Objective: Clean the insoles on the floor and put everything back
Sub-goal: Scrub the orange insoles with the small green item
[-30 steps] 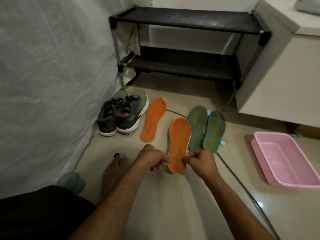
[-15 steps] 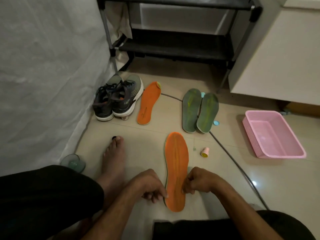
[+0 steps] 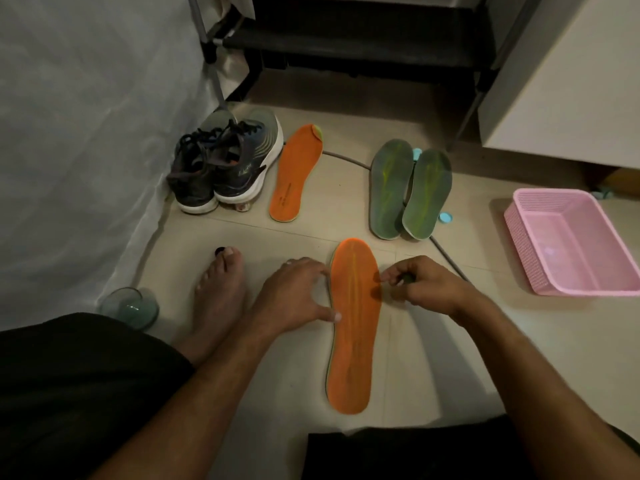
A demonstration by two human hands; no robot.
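Right now your left hand rests at the near insole, fingers spread loosely along its left edge, thumb tip on the orange top. That insole lies flat on the floor between your knees, toe end pointing away. Your right hand sits just beside its right edge, fingers curled round something small and dark; it's too blurred to name. Farther off lie a second orange insole beside the shoes, and a green pair overlapping each other. A pink basket stands to the right.
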